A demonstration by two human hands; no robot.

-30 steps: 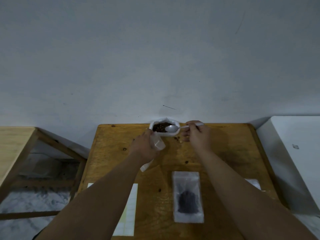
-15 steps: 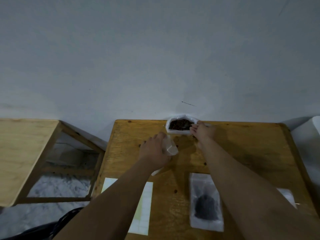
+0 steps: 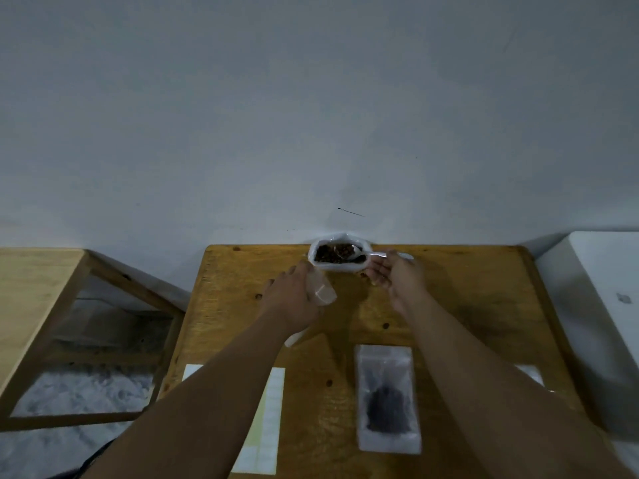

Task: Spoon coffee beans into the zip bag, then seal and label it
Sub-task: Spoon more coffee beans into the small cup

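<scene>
The left hand (image 3: 294, 300) is curled round an empty clear zip bag (image 3: 323, 293), holding it just above the table (image 3: 466, 305), a little nearer than the bean sack. One corner of the bag pokes out below the wrist. The right hand (image 3: 397, 276) pinches the handle of a white plastic spoon (image 3: 375, 254) between its fingers, palm turned partly up. The bowl of the spoon is loaded with coffee beans (image 3: 325, 255) and sits over the open mouth of the white sack (image 3: 340, 267), which stands at the far edge of the table against the grey wall (image 3: 311, 115).

Nearer the person, between the two forearms, a filled pouch (image 3: 389, 399) lies flat on the wood with a dark heap showing through it. A sheet of white labels (image 3: 268, 420) lies to its left, partly under the left forearm. A second wooden table (image 3: 34, 288) stands off to the left, and a white block (image 3: 605, 305) sits beside the table on the right.
</scene>
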